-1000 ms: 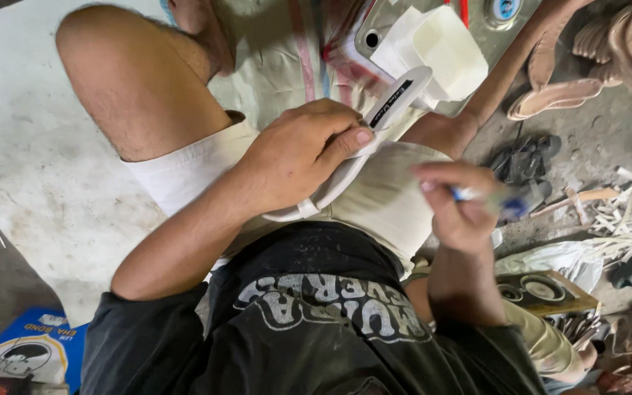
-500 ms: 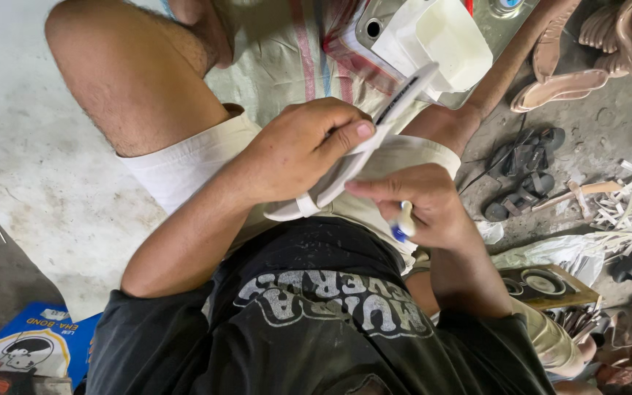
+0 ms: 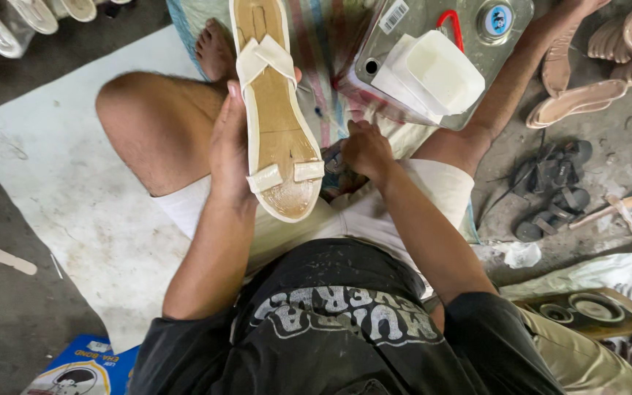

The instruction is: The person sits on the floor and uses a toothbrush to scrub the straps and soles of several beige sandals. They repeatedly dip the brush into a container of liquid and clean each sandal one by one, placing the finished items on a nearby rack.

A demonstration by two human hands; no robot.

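The left hand (image 3: 230,157) is closed along the left edge of a cream sandal (image 3: 273,110), holding it sole-face up above the lap. Its long axis runs away from the body, rounded end nearest. The right hand (image 3: 363,150) sits just right of it, curled on something dark; its grip is unclear. A metal can (image 3: 469,36) crowds the far right side.

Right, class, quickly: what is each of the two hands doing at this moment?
Left hand: closed around the cream sandal sole, holding it up.
Right hand: down at the lap, fingers curled; what it holds cannot be told.
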